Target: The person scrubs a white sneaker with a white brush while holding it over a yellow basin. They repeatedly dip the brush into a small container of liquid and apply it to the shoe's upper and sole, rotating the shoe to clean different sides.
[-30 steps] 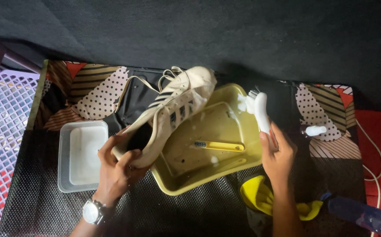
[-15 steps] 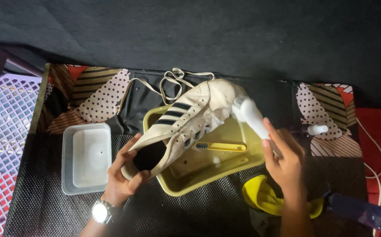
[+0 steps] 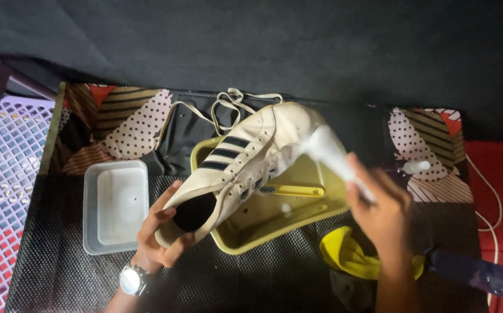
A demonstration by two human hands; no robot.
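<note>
My left hand grips the heel of a white sneaker with dark side stripes, holding it tilted over a yellow tray. Its laces trail toward the far side. My right hand holds a white brush, blurred, with its head pressed against the sneaker's toe. A yellow-handled brush lies inside the tray. A watch sits on my left wrist.
A clear plastic container stands left of the tray. A yellow cloth lies by my right forearm, a blue spray bottle at the lower right. A lilac lattice crate borders the left, white cable the right.
The sneaker has swung rightward over the tray. My right hand brought the white brush down from beside the tray onto the shoe's toe.
</note>
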